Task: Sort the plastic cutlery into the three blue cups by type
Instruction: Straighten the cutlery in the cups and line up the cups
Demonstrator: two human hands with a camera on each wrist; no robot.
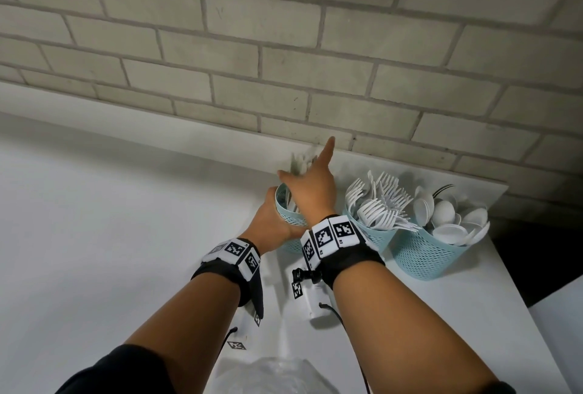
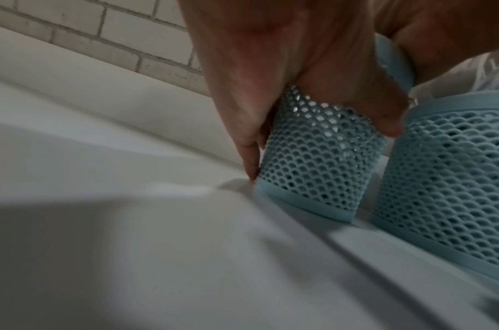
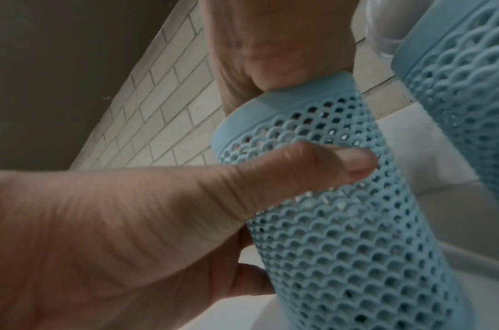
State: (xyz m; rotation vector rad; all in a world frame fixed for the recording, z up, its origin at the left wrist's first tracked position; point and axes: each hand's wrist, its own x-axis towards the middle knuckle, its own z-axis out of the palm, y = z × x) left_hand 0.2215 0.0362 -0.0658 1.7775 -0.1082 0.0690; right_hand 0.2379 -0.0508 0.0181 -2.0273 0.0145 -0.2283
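Three blue mesh cups stand at the back right of the white table (image 1: 94,236). My left hand (image 1: 271,217) grips the left cup (image 1: 291,220) around its side; the left wrist view shows thumb and fingers wrapped on this cup (image 2: 313,167). My right hand (image 1: 303,169) is above that cup's rim, index finger straight, holding a blurred bunch of white cutlery (image 1: 299,162) that reaches into the cup. I cannot tell the cutlery's type. The middle cup (image 1: 375,236) holds forks (image 1: 381,204). The right cup (image 1: 426,255) holds spoons (image 1: 448,220).
A brick wall (image 1: 284,62) rises directly behind the cups. The table's right edge (image 1: 504,283) lies just past the spoon cup, with dark floor beyond. A clear plastic bag (image 1: 277,374) lies at the near edge between my forearms.
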